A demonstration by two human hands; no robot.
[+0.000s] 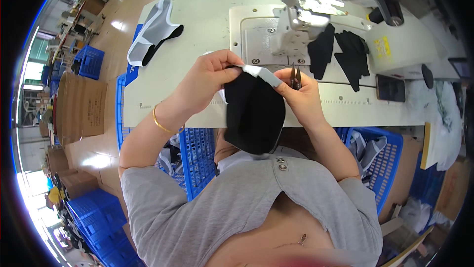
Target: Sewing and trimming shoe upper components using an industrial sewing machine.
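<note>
Between my hands hangs a black fabric piece (254, 111) with a pale grey-white band along its top edge. My left hand (217, 72) pinches the band's left end between thumb and fingers. At the other end, my right hand (298, 91) grips the band, and a small pair of dark thread snips (296, 77) sits in that same hand, blades pointing away from me. The fabric hangs over the table's front edge, just in front of the sewing machine (298, 25). Its lower part reaches down toward my lap.
A grey-and-black sewn piece (157, 32) lies at the table's far left. Black cut pieces (351, 52) lie right of the machine, near a phone (390, 88). Blue baskets (197, 161) holding fabric stand below on both sides. Cardboard boxes (81, 106) are at left.
</note>
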